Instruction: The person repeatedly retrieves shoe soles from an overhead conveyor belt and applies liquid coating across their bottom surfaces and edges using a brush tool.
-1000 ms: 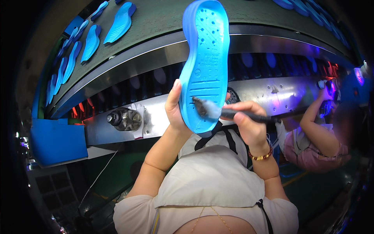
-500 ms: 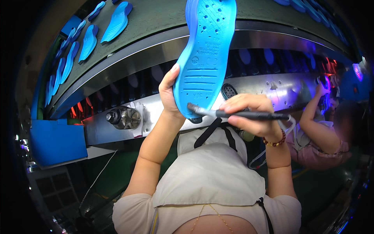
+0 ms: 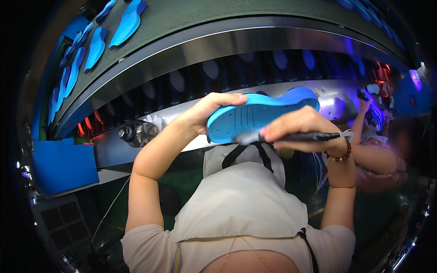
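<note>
My left hand (image 3: pixel 210 110) grips the heel end of a blue shoe sole (image 3: pixel 259 111), its thumb over the upper edge. The sole lies sideways, toe to the right, with its grooved face tilted toward me. A brush (image 3: pixel 300 136) with a black handle is held in the closed fingers of my right hand (image 3: pixel 302 129). Its pale, motion-blurred bristle head is at the sole's lower edge near the heel. A tube runs from the handle's rear end. My right hand hides part of the sole's toe half.
Several blue soles (image 3: pixel 96 48) lie on the green conveyor belt (image 3: pixel 182 20) beyond a curved metal rail. A clear bottle with a dark cap (image 3: pixel 128 133) stands on the metal ledge at left, near a blue box (image 3: pixel 66 161). A co-worker's arm (image 3: pixel 371 154) is at right.
The sole has turned from upright to sideways, toe swung right, and come down closer to me. My right hand has moved the brush from the sole's heel face to its lower edge.
</note>
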A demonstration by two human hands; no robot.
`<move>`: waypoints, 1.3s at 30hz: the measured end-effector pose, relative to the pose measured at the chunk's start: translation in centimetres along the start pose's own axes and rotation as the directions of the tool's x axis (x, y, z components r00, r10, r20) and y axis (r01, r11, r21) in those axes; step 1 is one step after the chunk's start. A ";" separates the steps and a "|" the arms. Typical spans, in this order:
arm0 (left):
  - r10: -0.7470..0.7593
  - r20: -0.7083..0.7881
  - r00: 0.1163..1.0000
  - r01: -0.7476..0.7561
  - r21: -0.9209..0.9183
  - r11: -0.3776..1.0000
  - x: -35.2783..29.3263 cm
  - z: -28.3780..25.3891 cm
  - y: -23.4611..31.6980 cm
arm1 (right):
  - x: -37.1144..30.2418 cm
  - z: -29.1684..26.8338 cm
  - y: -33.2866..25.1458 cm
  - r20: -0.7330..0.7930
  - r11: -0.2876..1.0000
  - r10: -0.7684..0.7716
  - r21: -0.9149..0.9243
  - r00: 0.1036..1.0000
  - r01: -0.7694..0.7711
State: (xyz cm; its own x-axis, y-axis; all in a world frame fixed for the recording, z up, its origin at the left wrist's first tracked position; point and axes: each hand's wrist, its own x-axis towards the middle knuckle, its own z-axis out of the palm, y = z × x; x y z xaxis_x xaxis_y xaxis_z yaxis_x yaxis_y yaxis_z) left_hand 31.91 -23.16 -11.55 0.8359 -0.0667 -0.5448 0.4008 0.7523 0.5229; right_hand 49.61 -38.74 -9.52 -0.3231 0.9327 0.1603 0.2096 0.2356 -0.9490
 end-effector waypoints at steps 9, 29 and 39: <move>-0.002 -0.073 0.997 0.009 0.097 0.995 -0.5 0.9 0.3 | -1.4 -2.1 1.2 0.000 0.992 0.054 -0.113 0.999 -0.054; 0.127 -0.152 0.980 -0.182 -0.437 0.881 3.1 -3.0 -5.1 | -2.3 3.6 9.5 -0.899 0.931 -0.012 -0.170 0.437 -0.324; 0.744 0.247 0.621 -0.646 -0.377 0.664 1.3 -3.3 5.3 | -6.6 3.3 6.3 -0.739 0.795 0.405 0.576 0.538 0.192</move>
State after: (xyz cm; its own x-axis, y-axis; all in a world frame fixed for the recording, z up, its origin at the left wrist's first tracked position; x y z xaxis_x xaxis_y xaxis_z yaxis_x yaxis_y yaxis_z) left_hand 33.89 -17.08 -11.59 0.9099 0.3565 0.2124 -0.4149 0.7896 0.4522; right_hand 50.06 -44.31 -17.46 0.5934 0.7989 -0.0978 -0.4264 0.2090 -0.8801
